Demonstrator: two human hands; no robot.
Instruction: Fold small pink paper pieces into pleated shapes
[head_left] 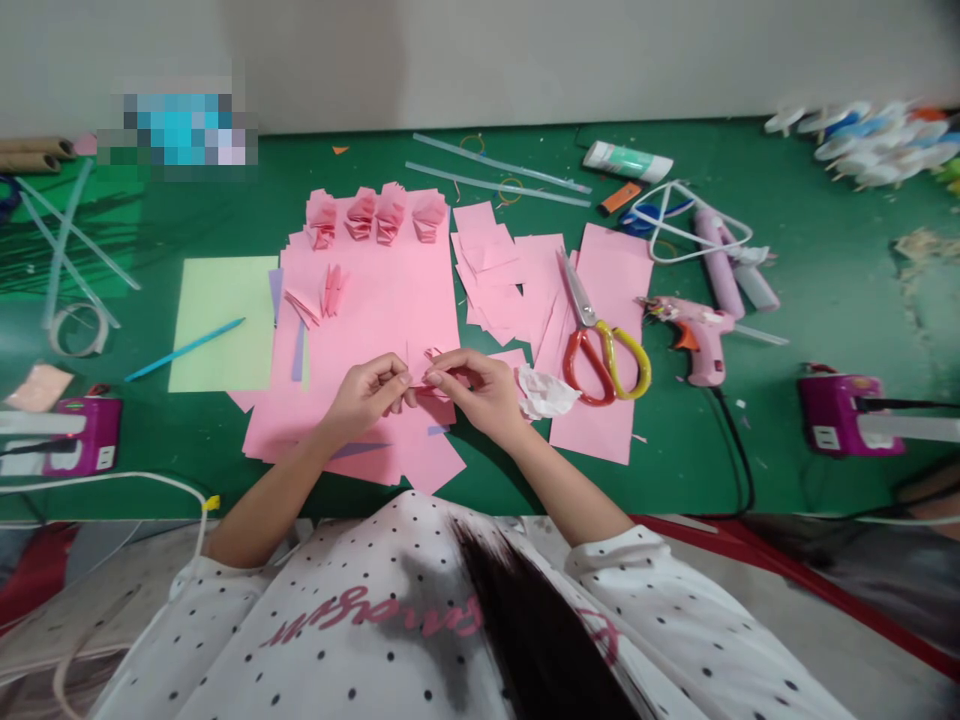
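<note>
My left hand point(373, 392) and my right hand point(478, 390) meet over the front of a stack of pink paper sheets point(375, 300). Both pinch a small folded piece of pink paper point(433, 390), mostly hidden behind the fingers. Pleated pink paper pieces point(361, 216) stand in a row along the stack's far edge. Two narrow folded pink strips point(333, 290) lie nearer, left of its middle. To the right of my right hand are a crumpled white tissue point(547, 391) and scissors point(589, 320) with one red and one yellow handle.
Cut pink sheets point(487, 265) lie right of the stack. Beyond the scissors are a pink glue gun point(701, 335) with a trailing cord and a white wire stand point(701, 225). A blue pencil point(187, 348) rests on pale green paper point(217, 290). Purple power sockets point(851, 412) sit at the right.
</note>
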